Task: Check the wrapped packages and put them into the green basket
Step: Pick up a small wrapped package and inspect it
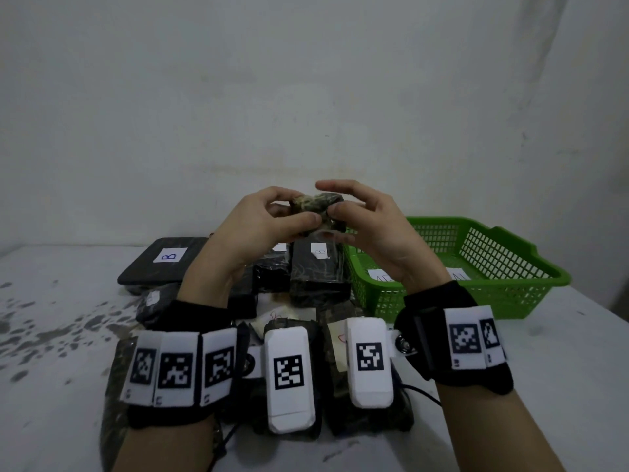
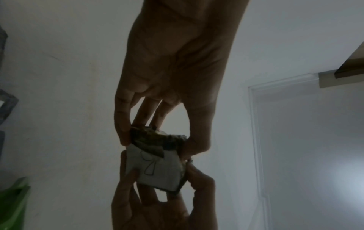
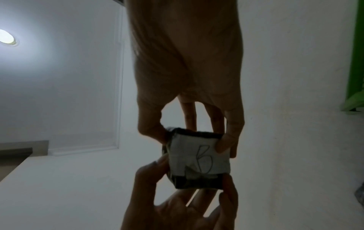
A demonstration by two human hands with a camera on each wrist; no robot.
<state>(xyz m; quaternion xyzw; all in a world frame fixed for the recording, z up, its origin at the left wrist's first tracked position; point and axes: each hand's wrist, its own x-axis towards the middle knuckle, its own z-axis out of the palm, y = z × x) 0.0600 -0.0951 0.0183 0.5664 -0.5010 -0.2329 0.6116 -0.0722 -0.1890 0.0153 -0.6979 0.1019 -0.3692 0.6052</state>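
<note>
Package [image 1: 316, 212] pinched in both your hands, raised above the desk [image 1: 510, 386].
Left hand [image 1: 258, 226] and right hand [image 1: 371, 229] tilt its label up for checking before the green basket [image 1: 531, 267].

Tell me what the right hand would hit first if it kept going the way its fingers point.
The right hand points left, so past the small wrapped package it holds, probably the left hand.

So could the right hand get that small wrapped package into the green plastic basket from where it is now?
Probably yes: the right hand grips the small wrapped package beside the green plastic basket, whose open top looks unobstructed; the left hand must let go.
</note>
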